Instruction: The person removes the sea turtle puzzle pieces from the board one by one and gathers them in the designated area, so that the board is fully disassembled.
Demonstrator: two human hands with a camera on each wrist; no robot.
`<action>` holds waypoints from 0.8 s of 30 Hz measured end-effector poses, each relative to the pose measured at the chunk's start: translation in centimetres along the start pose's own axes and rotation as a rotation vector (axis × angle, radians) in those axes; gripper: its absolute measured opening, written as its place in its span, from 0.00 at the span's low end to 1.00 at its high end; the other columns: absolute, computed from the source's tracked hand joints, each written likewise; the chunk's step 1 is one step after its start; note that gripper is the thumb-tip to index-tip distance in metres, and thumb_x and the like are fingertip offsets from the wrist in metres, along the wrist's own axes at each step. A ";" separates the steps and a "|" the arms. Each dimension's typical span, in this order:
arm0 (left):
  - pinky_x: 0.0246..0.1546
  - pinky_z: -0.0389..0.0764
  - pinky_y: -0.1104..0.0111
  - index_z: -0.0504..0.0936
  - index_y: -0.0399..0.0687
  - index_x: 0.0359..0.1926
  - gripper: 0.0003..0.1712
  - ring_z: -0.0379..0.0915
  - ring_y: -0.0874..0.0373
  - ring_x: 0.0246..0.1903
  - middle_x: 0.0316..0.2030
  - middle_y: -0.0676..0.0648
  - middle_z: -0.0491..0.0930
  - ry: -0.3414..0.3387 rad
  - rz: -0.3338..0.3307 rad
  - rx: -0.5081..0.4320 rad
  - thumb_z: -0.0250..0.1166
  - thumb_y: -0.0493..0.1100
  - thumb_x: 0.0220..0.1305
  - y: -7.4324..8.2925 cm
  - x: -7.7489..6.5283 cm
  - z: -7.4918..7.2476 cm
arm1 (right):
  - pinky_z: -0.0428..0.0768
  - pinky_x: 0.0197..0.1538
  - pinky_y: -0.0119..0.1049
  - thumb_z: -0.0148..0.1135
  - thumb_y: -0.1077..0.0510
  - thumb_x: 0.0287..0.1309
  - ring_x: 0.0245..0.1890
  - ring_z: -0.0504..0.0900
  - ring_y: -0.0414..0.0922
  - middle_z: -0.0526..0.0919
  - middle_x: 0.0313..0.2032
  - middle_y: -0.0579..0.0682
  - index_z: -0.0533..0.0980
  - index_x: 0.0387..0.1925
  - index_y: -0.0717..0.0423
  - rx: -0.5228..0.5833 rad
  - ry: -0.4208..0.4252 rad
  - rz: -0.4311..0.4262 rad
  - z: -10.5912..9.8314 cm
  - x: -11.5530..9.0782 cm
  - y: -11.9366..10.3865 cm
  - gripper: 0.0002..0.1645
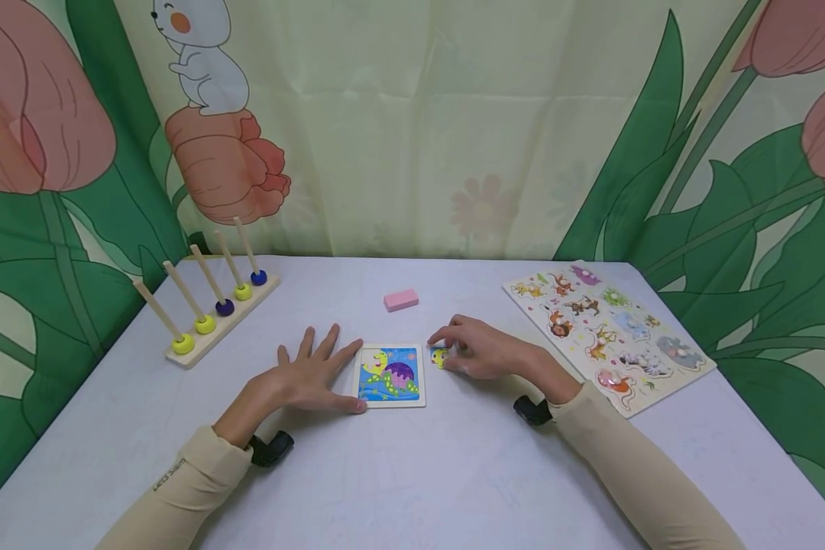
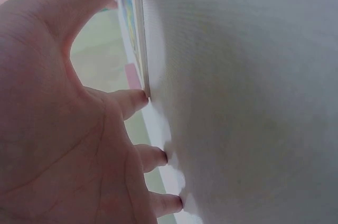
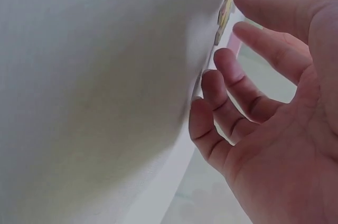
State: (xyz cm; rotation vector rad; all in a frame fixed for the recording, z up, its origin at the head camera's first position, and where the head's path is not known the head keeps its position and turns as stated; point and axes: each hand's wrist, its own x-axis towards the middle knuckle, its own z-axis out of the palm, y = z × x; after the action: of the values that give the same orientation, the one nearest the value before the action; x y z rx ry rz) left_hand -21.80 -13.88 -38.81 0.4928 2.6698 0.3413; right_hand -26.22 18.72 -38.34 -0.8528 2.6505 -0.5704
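Note:
A small square picture puzzle with a pale frame lies on the table, showing a yellow-green creature and a purple shape on blue. My left hand spreads its fingers at the puzzle's left side, thumb at the near corner and index finger at the far one. The other left fingertips rest on the table. Just right of the frame, my right hand pinches a small yellow-and-blue puzzle piece between thumb and index finger. In the right wrist view the piece shows edge-on, and the remaining fingers curl loosely.
A pink block lies behind the puzzle. At the left stands a wooden peg stand with yellow and blue beads on upright rods. An animal puzzle board lies at the right, beside the right forearm. A printed curtain hangs behind the table.

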 end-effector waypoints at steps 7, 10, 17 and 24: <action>0.67 0.36 0.14 0.51 0.59 0.86 0.65 0.24 0.20 0.82 0.86 0.34 0.34 -0.002 -0.006 -0.002 0.66 0.79 0.57 -0.1 0.0 0.1 | 0.76 0.50 0.37 0.69 0.54 0.69 0.44 0.74 0.44 0.80 0.48 0.49 0.82 0.63 0.45 0.010 0.047 -0.043 0.3 0.5 -0.4 0.22; 0.66 0.37 0.14 0.52 0.59 0.86 0.64 0.25 0.19 0.82 0.86 0.33 0.35 0.001 -0.006 0.004 0.66 0.79 0.57 0.0 0.0 0.1 | 0.76 0.51 0.38 0.69 0.55 0.69 0.45 0.75 0.44 0.80 0.48 0.50 0.83 0.62 0.45 0.009 0.056 -0.057 0.5 0.9 -0.8 0.21; 0.67 0.38 0.14 0.51 0.60 0.86 0.64 0.25 0.20 0.82 0.86 0.34 0.34 -0.002 -0.009 0.017 0.65 0.80 0.58 0.1 0.0 0.2 | 0.79 0.54 0.38 0.67 0.55 0.70 0.47 0.77 0.43 0.81 0.48 0.49 0.83 0.62 0.46 0.017 0.032 -0.068 1.1 2.0 -2.1 0.20; 0.68 0.36 0.15 0.51 0.61 0.86 0.65 0.24 0.20 0.82 0.86 0.35 0.33 -0.006 -0.012 0.013 0.64 0.82 0.57 -0.1 0.1 0.1 | 0.79 0.50 0.35 0.66 0.54 0.71 0.45 0.77 0.42 0.81 0.47 0.49 0.83 0.61 0.47 0.004 0.004 -0.098 1.6 3.1 -3.4 0.19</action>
State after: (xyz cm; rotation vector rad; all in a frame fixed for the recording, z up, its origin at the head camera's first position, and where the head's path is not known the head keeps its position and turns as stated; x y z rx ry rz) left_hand -21.91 -13.92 -39.02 0.4814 2.6696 0.3182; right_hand -26.32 13.89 -38.73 -0.9857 2.6216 -0.6015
